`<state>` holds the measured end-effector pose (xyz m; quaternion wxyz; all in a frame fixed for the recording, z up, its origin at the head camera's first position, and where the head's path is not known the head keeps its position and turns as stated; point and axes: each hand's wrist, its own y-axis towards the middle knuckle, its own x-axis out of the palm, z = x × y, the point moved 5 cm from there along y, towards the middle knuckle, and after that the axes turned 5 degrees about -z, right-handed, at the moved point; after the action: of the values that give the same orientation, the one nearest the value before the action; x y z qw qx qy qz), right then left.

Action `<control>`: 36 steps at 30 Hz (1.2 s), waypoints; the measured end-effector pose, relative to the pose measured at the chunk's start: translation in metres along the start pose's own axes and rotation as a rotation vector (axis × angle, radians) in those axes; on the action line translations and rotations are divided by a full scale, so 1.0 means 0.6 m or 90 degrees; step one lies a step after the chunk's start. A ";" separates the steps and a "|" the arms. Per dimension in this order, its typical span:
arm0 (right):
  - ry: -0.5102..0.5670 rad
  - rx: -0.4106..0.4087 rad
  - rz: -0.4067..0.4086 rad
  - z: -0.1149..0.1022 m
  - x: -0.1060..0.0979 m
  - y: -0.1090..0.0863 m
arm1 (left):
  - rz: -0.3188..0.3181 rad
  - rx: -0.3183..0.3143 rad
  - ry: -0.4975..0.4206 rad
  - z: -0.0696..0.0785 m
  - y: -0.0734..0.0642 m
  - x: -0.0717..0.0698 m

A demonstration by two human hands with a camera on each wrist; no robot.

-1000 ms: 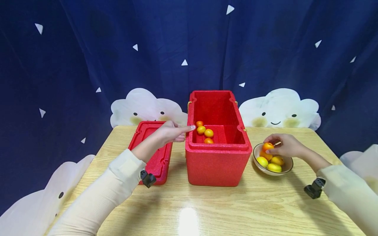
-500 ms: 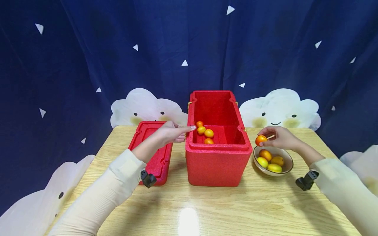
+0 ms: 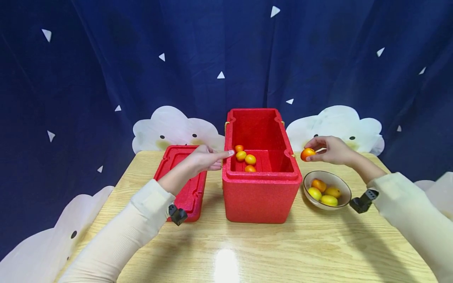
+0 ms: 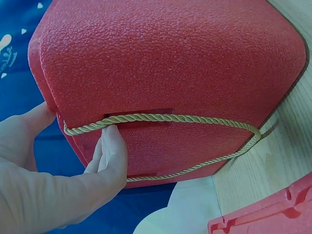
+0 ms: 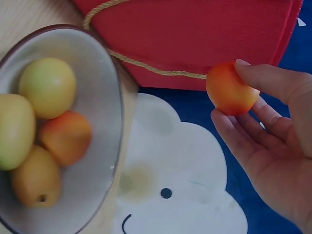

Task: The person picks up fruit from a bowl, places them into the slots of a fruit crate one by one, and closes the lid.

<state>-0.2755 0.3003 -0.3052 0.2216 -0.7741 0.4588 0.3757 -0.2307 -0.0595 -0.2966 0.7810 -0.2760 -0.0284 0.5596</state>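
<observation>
My left hand (image 3: pixel 208 158) grips the left wall of an open red foam box (image 3: pixel 261 202), thumb over the rim and fingers against the outside. In the left wrist view those fingers lie by a gold rope handle (image 4: pixel 195 118). My right hand (image 3: pixel 334 150) pinches an orange-red round fruit (image 3: pixel 307 155) between thumb and fingertips. It is held in the air just right of the box, above the table. Below it stands a cream bowl (image 5: pixel 105 92) with a dark rim, holding several yellow and orange fruits (image 3: pixel 329 200). Inside the box lie several orange fruits (image 3: pixel 250 159).
The red lid (image 3: pixel 185 200) lies on the table left of the box, partly behind my left forearm. All of this is on a light wooden table (image 3: pixel 262 251). A dark blue curtain (image 3: pixel 194 39) with white clouds hangs behind.
My right hand has lifted the orange-red fruit out of the bowl, up and slightly to the left. My left hand has stayed at the box rim.
</observation>
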 end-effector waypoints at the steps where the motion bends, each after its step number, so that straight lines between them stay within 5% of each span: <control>1: -0.002 0.002 0.000 -0.004 -0.003 0.002 | 0.000 0.000 0.002 0.000 0.000 0.000; 36: -0.041 0.010 0.009 -0.108 -0.071 0.067 | 0.008 -0.002 -0.009 -0.001 0.003 -0.001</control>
<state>-0.2989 0.2599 -0.2314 0.2397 -0.7565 0.4596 0.3986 -0.2322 -0.0600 -0.2980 0.7769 -0.2732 -0.0334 0.5663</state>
